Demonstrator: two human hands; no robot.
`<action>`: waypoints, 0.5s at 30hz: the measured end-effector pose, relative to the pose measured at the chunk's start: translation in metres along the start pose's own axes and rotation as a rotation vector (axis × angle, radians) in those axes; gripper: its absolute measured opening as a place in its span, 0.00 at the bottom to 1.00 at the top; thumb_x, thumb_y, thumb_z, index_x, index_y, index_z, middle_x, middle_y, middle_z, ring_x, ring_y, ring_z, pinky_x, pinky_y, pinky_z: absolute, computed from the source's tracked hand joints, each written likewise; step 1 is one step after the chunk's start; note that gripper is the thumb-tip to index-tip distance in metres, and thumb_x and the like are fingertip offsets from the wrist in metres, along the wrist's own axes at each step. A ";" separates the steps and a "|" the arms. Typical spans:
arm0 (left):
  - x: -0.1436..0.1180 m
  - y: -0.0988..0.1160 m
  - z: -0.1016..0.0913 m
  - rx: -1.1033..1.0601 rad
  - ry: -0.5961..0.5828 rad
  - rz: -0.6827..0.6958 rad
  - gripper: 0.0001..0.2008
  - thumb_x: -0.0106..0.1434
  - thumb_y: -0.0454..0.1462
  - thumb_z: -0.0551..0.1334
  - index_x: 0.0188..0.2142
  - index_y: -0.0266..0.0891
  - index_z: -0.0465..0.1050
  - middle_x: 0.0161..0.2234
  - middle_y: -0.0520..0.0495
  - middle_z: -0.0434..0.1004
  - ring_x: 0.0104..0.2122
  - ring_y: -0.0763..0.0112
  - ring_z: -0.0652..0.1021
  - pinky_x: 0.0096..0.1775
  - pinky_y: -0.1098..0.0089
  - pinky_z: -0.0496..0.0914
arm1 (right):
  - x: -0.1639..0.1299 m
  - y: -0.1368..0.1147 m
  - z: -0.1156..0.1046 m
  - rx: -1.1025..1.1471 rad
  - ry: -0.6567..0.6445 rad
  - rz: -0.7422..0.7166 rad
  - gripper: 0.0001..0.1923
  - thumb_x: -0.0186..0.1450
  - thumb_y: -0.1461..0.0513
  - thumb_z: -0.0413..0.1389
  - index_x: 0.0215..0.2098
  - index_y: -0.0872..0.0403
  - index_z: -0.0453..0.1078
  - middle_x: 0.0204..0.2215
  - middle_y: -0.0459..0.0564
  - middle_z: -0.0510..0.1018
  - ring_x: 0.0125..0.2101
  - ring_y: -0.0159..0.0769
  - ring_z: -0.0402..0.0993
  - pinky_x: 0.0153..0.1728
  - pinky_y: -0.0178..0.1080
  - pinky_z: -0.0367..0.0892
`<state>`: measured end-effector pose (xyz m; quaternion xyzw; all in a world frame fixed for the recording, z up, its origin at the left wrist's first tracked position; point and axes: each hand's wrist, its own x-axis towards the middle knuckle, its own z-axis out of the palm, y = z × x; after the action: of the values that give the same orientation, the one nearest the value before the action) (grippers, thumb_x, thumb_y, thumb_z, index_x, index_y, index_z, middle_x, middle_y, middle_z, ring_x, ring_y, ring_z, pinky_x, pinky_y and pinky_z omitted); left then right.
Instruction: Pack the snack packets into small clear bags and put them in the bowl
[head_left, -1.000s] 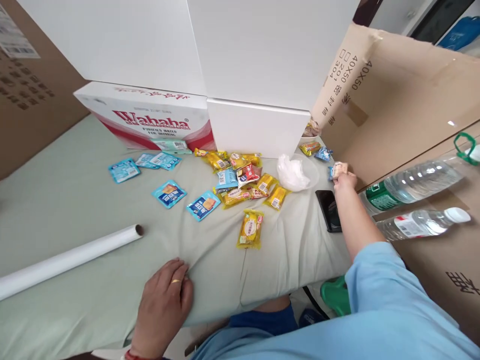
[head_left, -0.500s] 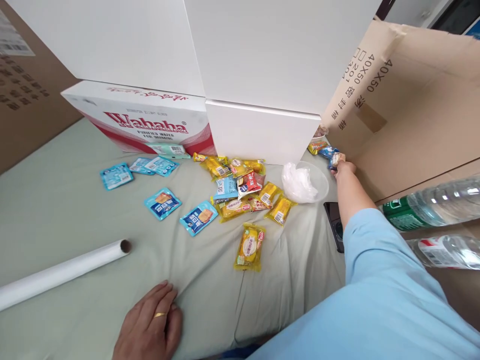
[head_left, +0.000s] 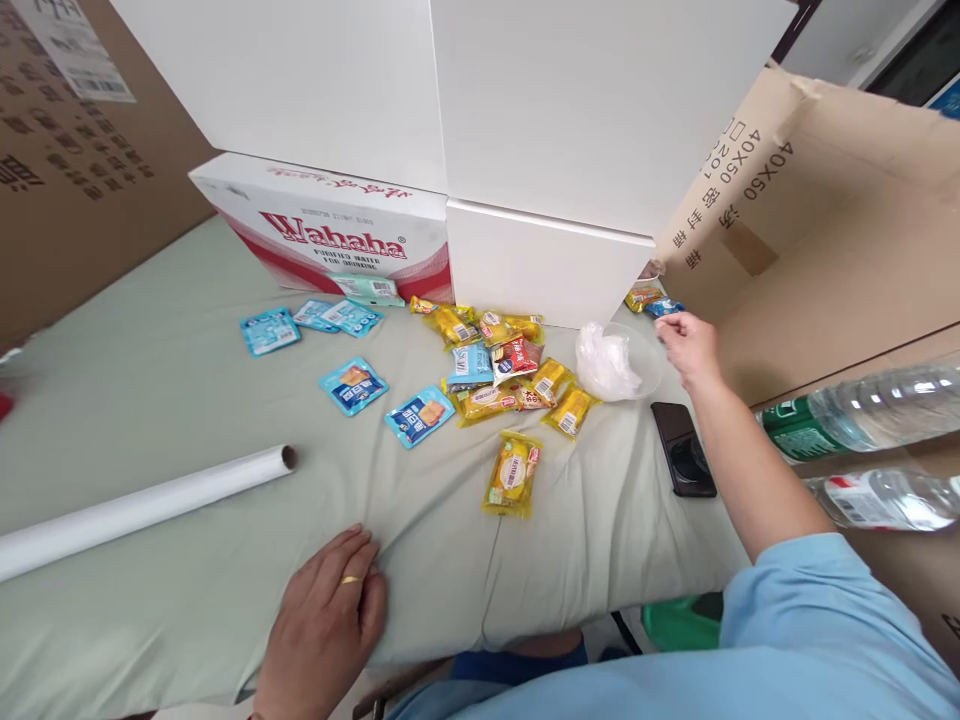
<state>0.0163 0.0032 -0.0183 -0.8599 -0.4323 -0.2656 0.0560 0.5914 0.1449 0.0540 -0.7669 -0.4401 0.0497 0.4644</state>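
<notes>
My left hand (head_left: 322, 620) rests palm down on the green cloth near the front edge, holding nothing, a ring on one finger. At the far right, my right hand (head_left: 690, 347) hovers beside a blue snack packet (head_left: 664, 307), its fingers loosely bent with nothing visible in them. An orange-yellow packet (head_left: 643, 298) lies just left of the blue one. Several yellow wrapped cakes (head_left: 487, 402) are heaped in the middle with a red packet (head_left: 516, 358). One yellow cake (head_left: 512, 475) lies apart in front. Light-blue bread packets (head_left: 420, 416) are spread to the left.
A clear plastic bag (head_left: 606, 362) sits on a round translucent lid (head_left: 646, 365). A black phone (head_left: 682, 450) lies near my right forearm. A white roll (head_left: 150, 510) is at left. A Wahaha box (head_left: 330, 225), white panels (head_left: 551, 262) and cardboard (head_left: 847, 220) stand around; water bottles (head_left: 862, 405) lie right.
My right hand has drawn back slightly from the packets at the far right, and the snack packet it held is no longer in its fingers. My left hand stays on the cloth. The view has shifted.
</notes>
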 end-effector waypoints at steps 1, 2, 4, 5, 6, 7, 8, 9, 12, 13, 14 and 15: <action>0.000 0.000 0.000 0.001 0.003 0.002 0.11 0.66 0.30 0.59 0.47 0.39 0.71 0.45 0.38 0.80 0.49 0.51 0.81 0.51 0.53 0.74 | -0.009 -0.009 0.003 -0.030 -0.094 -0.003 0.10 0.64 0.57 0.61 0.40 0.55 0.79 0.28 0.48 0.79 0.28 0.36 0.73 0.35 0.40 0.71; -0.001 0.000 0.001 0.004 0.006 0.005 0.11 0.66 0.30 0.59 0.47 0.39 0.71 0.45 0.38 0.80 0.49 0.51 0.81 0.51 0.53 0.74 | -0.017 -0.018 0.007 -0.072 -0.168 0.011 0.10 0.61 0.57 0.64 0.38 0.54 0.79 0.27 0.48 0.79 0.28 0.37 0.74 0.36 0.40 0.71; -0.002 0.001 0.002 0.010 0.018 0.009 0.10 0.66 0.30 0.59 0.47 0.38 0.71 0.45 0.37 0.79 0.49 0.51 0.80 0.51 0.53 0.74 | -0.028 -0.033 0.015 -0.147 -0.227 0.043 0.07 0.57 0.60 0.66 0.33 0.54 0.78 0.25 0.47 0.79 0.28 0.38 0.75 0.38 0.41 0.71; -0.003 0.002 0.002 0.011 0.024 0.007 0.10 0.66 0.30 0.59 0.47 0.38 0.71 0.45 0.37 0.79 0.49 0.51 0.80 0.51 0.53 0.74 | -0.031 -0.039 0.018 -0.170 -0.217 0.049 0.05 0.56 0.62 0.66 0.31 0.54 0.77 0.25 0.48 0.79 0.29 0.39 0.75 0.39 0.42 0.71; -0.004 0.003 0.003 0.010 0.027 0.000 0.10 0.67 0.29 0.58 0.47 0.37 0.71 0.45 0.37 0.79 0.50 0.52 0.80 0.52 0.53 0.74 | -0.034 -0.045 0.018 -0.187 -0.191 0.046 0.03 0.56 0.63 0.65 0.29 0.54 0.76 0.26 0.49 0.79 0.31 0.40 0.76 0.41 0.44 0.71; -0.005 0.004 0.004 0.007 0.027 -0.009 0.10 0.67 0.29 0.58 0.47 0.37 0.71 0.46 0.37 0.79 0.50 0.52 0.80 0.52 0.53 0.75 | -0.036 -0.051 0.016 -0.188 -0.138 0.031 0.01 0.58 0.63 0.62 0.29 0.54 0.75 0.28 0.50 0.79 0.33 0.41 0.76 0.44 0.45 0.71; -0.006 0.004 0.004 0.002 0.027 -0.022 0.10 0.67 0.29 0.58 0.47 0.37 0.72 0.46 0.38 0.80 0.50 0.53 0.80 0.52 0.54 0.75 | -0.040 -0.057 0.011 -0.167 -0.054 0.006 0.02 0.60 0.63 0.60 0.31 0.54 0.74 0.30 0.51 0.79 0.36 0.42 0.76 0.46 0.45 0.70; -0.007 0.004 0.005 -0.004 0.030 -0.036 0.10 0.67 0.29 0.58 0.47 0.38 0.72 0.46 0.38 0.80 0.50 0.53 0.80 0.52 0.54 0.75 | -0.045 -0.063 0.004 -0.113 0.045 -0.019 0.03 0.62 0.63 0.58 0.33 0.54 0.74 0.32 0.51 0.79 0.37 0.41 0.76 0.46 0.45 0.70; -0.009 0.002 0.005 -0.077 0.079 -0.098 0.09 0.68 0.30 0.58 0.45 0.39 0.74 0.45 0.40 0.80 0.49 0.56 0.80 0.52 0.56 0.75 | -0.082 -0.087 -0.016 0.299 0.218 -0.006 0.06 0.62 0.58 0.60 0.35 0.51 0.69 0.27 0.44 0.73 0.27 0.33 0.69 0.31 0.37 0.68; -0.010 0.003 0.003 -0.130 0.104 -0.132 0.08 0.68 0.30 0.58 0.44 0.39 0.74 0.44 0.40 0.80 0.48 0.57 0.80 0.52 0.57 0.75 | -0.104 -0.096 -0.018 0.479 0.163 0.047 0.10 0.61 0.57 0.63 0.34 0.50 0.67 0.24 0.41 0.68 0.22 0.30 0.64 0.24 0.34 0.63; -0.010 0.006 0.001 -0.200 0.127 -0.180 0.07 0.69 0.31 0.58 0.43 0.40 0.74 0.43 0.41 0.80 0.46 0.59 0.80 0.51 0.58 0.76 | -0.130 -0.105 -0.017 0.636 0.038 0.117 0.14 0.58 0.55 0.66 0.34 0.50 0.66 0.21 0.38 0.65 0.19 0.27 0.58 0.20 0.31 0.57; -0.010 0.010 -0.002 -0.286 0.143 -0.240 0.07 0.70 0.32 0.58 0.43 0.40 0.74 0.42 0.42 0.80 0.45 0.60 0.80 0.49 0.59 0.76 | -0.160 -0.115 -0.013 0.749 -0.089 0.194 0.17 0.55 0.55 0.69 0.33 0.49 0.65 0.20 0.36 0.63 0.17 0.25 0.54 0.18 0.30 0.53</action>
<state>0.0187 -0.0108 -0.0199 -0.7802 -0.4845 -0.3896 -0.0683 0.4280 0.0420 0.0948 -0.5795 -0.3369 0.2837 0.6857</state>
